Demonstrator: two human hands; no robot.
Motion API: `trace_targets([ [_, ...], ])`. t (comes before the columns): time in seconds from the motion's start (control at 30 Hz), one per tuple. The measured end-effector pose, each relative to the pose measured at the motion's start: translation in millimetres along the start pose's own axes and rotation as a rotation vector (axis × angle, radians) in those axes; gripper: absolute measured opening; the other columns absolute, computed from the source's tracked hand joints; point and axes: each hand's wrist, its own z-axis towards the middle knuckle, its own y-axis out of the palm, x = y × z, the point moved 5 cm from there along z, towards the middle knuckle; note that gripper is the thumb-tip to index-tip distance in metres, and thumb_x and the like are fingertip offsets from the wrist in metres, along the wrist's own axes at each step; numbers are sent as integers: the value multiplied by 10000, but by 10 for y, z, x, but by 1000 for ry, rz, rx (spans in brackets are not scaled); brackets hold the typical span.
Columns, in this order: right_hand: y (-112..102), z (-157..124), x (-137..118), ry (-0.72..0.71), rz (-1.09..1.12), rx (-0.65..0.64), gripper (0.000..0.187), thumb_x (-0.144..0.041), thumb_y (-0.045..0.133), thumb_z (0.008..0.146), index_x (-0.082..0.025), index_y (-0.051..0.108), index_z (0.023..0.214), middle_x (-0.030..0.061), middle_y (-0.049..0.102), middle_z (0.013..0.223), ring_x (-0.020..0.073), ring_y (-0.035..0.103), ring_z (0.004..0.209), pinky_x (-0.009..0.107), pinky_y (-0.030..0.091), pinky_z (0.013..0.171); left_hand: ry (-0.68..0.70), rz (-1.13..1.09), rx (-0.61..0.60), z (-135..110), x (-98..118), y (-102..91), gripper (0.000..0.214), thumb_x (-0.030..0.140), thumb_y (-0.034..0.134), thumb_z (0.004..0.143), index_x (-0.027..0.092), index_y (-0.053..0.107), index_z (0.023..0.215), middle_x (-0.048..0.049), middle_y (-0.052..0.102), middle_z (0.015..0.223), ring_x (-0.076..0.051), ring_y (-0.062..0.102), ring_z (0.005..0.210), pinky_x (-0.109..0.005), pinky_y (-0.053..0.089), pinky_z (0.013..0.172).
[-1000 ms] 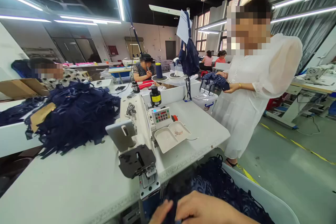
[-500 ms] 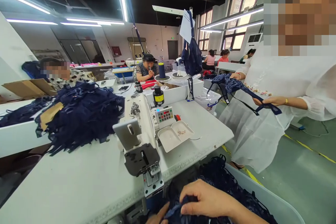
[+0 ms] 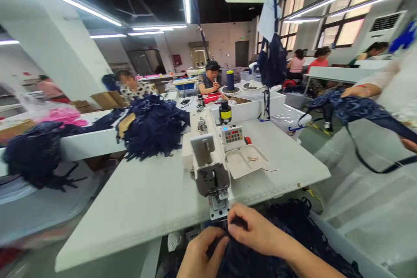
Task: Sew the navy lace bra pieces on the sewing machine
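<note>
My left hand (image 3: pixel 205 249) and my right hand (image 3: pixel 256 231) meet just below the front of a white sewing machine (image 3: pixel 213 178). Thumb and fingers of each are pinched on the edge of a navy strappy garment (image 3: pixel 239 258), which hangs down toward my lap. The exact spot they grip is partly covered by the fingers. Right above the fingertips is the machine's metal plate (image 3: pixel 220 213); whether the cloth touches it, I cannot tell. Beneath my right forearm lies a heap of similar navy garments (image 3: pixel 299 226) in a pale bin (image 3: pixel 339 239).
Left of the machine, a navy garment pile (image 3: pixel 156 126) covers part of the white table (image 3: pixel 146 191). A two-part tray (image 3: pixel 236 163) with small bits sits beside the control panel (image 3: pixel 232 134). At right, a person in white (image 3: pixel 365 156) holds a blue patterned garment (image 3: pixel 361 106). Other people sit farther back.
The view has swung left, so the machine appears farther right. My hands have come up closer to the metal plate, and my left hand shows more fully.
</note>
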Motion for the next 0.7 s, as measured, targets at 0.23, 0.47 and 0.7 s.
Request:
trace_targets([
  [0.23,10,382,291,5,-16,180,186,-348,489,882,-177,563,877,10,566,810,165,515,744,279,430,689,21,513,340,88,51,-233,165,265,471,939,205,609,871,-17,632,822,-178,646,730,-285,527,641],
  [0.47,-46,508,340,-16,-47,174,180,-336,481,876,-175,551,838,28,594,828,215,571,865,336,468,792,487,600,460,48,249,-58,281,190,365,984,202,623,1094,-31,692,1071,-161,622,1014,-322,477,921],
  [0.7,-137,687,188,-53,-117,177,260,-326,443,869,-156,629,934,80,669,956,233,604,925,373,480,840,360,719,629,-29,116,183,306,233,389,991,256,633,1175,1,698,1112,-149,600,1081,-321,344,986],
])
